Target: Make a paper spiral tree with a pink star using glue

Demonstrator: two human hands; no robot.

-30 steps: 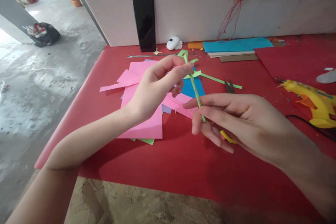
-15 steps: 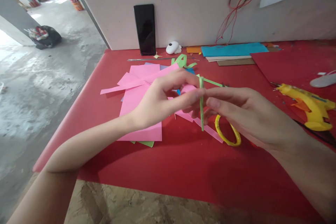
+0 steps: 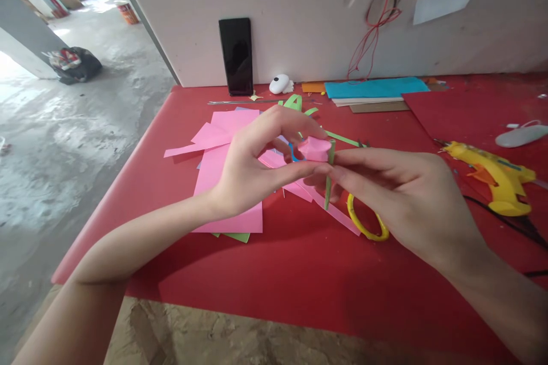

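A small puffy pink folded paper piece (image 3: 315, 149) is pinched between the thumb and fingers of my left hand (image 3: 246, 165). Against its right side stands a narrow green paper strip (image 3: 328, 193), its lower end hanging down. My right hand (image 3: 415, 194) closes on that strip with thumb and fingertips, which meet my left thumb. Both hands are raised over the red tabletop (image 3: 257, 279). Behind and below them lie pink paper sheets (image 3: 231, 205) and a pink strip (image 3: 338, 215). Scissors with a yellow handle (image 3: 379, 236) are partly covered by my right hand.
A yellow glue gun (image 3: 499, 177) lies at the right with its cable. Along the wall are a black phone (image 3: 237, 57), a white gadget (image 3: 280, 84) and blue sheets (image 3: 377, 88). Green strips (image 3: 293, 102) lie behind my hands. The table's left edge drops to a concrete floor.
The pink folded piece has turned and now shows more fully above my left thumb. The green strip's upper part has come against its right side. My right hand has shifted slightly.
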